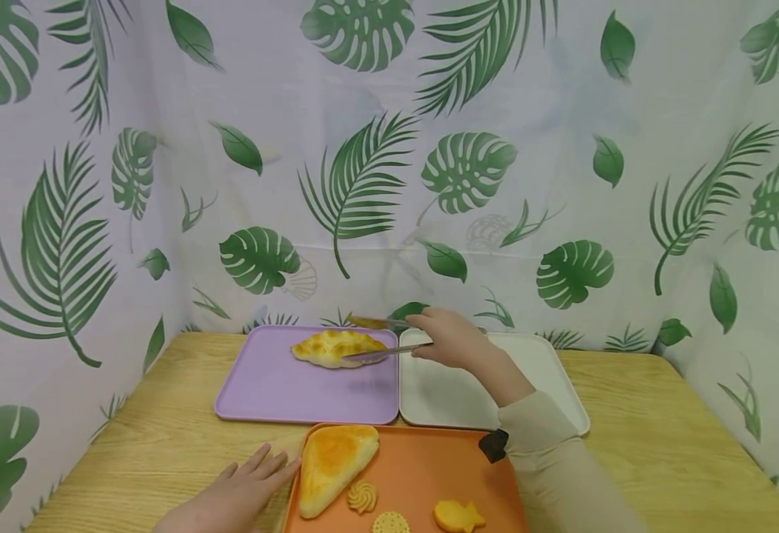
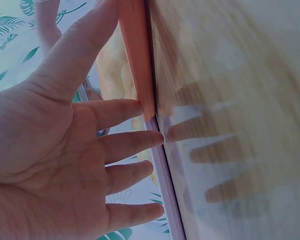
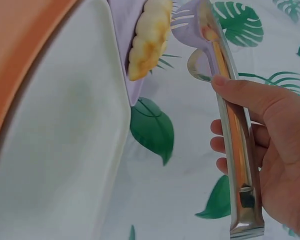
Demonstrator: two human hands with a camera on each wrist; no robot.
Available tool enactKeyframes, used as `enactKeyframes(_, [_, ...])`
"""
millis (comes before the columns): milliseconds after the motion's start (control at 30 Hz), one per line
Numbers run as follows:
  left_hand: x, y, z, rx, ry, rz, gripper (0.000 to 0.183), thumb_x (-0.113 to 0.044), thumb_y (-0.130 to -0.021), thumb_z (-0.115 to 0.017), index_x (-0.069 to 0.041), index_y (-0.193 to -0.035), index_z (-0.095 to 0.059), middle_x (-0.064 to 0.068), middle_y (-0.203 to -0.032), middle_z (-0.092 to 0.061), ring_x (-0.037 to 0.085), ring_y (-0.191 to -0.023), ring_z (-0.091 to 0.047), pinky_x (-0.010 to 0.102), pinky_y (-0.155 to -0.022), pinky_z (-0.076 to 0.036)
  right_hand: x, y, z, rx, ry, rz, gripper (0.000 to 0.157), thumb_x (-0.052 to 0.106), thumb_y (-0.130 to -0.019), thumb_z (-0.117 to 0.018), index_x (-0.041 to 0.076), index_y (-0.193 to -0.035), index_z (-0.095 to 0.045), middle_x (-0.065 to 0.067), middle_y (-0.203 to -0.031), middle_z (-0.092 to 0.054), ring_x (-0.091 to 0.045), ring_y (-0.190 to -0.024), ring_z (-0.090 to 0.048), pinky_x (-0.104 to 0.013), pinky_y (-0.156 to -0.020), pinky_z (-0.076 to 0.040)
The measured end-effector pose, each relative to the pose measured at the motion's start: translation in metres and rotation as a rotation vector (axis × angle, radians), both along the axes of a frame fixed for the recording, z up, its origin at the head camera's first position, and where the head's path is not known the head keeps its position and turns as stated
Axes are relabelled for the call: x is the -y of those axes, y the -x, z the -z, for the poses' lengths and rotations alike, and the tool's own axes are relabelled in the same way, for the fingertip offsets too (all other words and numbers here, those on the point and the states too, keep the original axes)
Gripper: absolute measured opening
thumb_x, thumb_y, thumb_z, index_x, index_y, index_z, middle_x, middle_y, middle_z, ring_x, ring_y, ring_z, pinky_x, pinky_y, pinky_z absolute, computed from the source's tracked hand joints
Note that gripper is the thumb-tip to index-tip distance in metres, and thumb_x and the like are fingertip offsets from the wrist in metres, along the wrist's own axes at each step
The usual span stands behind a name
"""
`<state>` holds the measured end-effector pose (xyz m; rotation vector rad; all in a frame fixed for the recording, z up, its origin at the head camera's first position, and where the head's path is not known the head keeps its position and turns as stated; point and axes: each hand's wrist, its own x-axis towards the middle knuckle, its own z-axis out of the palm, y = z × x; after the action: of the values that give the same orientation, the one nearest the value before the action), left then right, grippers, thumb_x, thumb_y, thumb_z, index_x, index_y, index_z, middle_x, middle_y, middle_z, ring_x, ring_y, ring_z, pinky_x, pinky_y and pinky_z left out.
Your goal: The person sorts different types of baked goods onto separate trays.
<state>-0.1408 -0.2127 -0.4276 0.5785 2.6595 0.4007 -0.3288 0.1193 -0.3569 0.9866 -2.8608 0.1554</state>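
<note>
My right hand (image 1: pixel 455 339) holds metal food tongs (image 3: pixel 235 140), thumb on one side and fingers curled on the other. In the head view the tong arms stand apart over a braided bread (image 1: pixel 336 348) that lies on the purple tray (image 1: pixel 263 396). The right wrist view shows a gap between the tong ends and the bread (image 3: pixel 151 40), with nothing held. My left hand (image 1: pixel 236 492) lies at the left edge of the orange tray (image 1: pixel 443 459), its fingers (image 2: pixel 125 145) straight and spread. Fingertips touch or nearly touch the rim beside a triangular bread (image 1: pixel 336 463).
A white tray (image 1: pixel 443 400) stands right of the purple one, under my right forearm. On the orange tray lie a swirl cookie (image 1: pixel 362 497), a round cookie (image 1: pixel 391 523) and a fish-shaped piece (image 1: pixel 457 515). A leaf-print cloth (image 1: pixel 376 281) rises behind the wooden table (image 1: pixel 656 437).
</note>
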Motion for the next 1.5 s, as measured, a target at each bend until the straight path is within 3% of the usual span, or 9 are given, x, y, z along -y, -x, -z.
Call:
enactKeyframes(267, [0.001,0.000,0.004,-0.007,-0.007,0.011,0.096,-0.055,-0.075,-0.076,-0.011,-0.151,-0.037,0.020,-0.154,-0.037,0.046,-0.146,-0.023,0.074,-0.104,-0.027,-0.018,-0.035,-0.018,-0.118,0.020,-0.150,0.057,0.028,-0.083,-0.078,0.006,-0.132,-0.059,-0.008,-0.110,-0.066,-0.023,-0.095,-0.064,-0.038,-0.083,-0.054])
enactKeyframes(400, [0.001,0.000,0.004,-0.036,0.000,0.032,0.096,-0.048,-0.073,-0.081,-0.008,-0.150,-0.038,0.021,-0.153,-0.039,0.047,-0.144,-0.026,0.074,-0.103,-0.030,-0.030,-0.050,-0.021,-0.191,0.031,-0.217,0.058,0.028,-0.081,-0.079,0.006,-0.131,-0.059,-0.006,-0.105,-0.066,-0.021,-0.091,-0.062,-0.037,-0.080,-0.053])
enactKeyframes(533, [0.001,0.000,0.002,-0.027,-0.004,0.031,0.100,-0.050,-0.071,-0.081,-0.008,-0.150,-0.037,0.021,-0.154,-0.038,0.047,-0.144,-0.025,0.074,-0.103,-0.029,-0.040,-0.063,-0.020,-0.247,0.028,-0.268,0.060,0.029,-0.080,-0.080,0.006,-0.131,-0.060,-0.004,-0.103,-0.066,-0.019,-0.088,-0.061,-0.036,-0.078,-0.052])
enactKeyframes(867, [0.004,-0.002,-0.003,0.025,-0.043,0.025,0.103,-0.056,-0.072,-0.076,-0.010,-0.152,-0.033,0.020,-0.156,-0.033,0.048,-0.146,-0.020,0.074,-0.106,-0.025,-0.049,-0.093,-0.012,-0.213,-0.019,-0.320,0.059,0.033,-0.082,-0.078,0.010,-0.132,-0.059,0.001,-0.109,-0.067,-0.017,-0.096,-0.063,-0.037,-0.084,-0.053])
enactKeyframes(1167, [0.004,-0.005,-0.005,0.009,-0.072,0.030,0.105,-0.057,-0.070,-0.077,-0.009,-0.152,-0.033,0.022,-0.155,-0.034,0.048,-0.146,-0.020,0.074,-0.106,-0.024,-0.040,-0.102,-0.001,-0.265,-0.074,-0.387,0.057,0.033,-0.079,-0.080,0.009,-0.128,-0.062,0.001,-0.106,-0.067,-0.015,-0.091,-0.063,-0.035,-0.082,-0.053])
enactKeyframes(1500, [0.004,-0.003,-0.003,0.019,-0.058,0.022,0.104,-0.057,-0.070,-0.077,-0.010,-0.152,-0.033,0.021,-0.156,-0.033,0.047,-0.147,-0.019,0.073,-0.107,-0.023,-0.026,-0.101,0.007,-0.239,-0.147,-0.406,0.056,0.030,-0.078,-0.080,0.011,-0.128,-0.062,0.000,-0.106,-0.068,-0.016,-0.092,-0.062,-0.033,-0.081,-0.052])
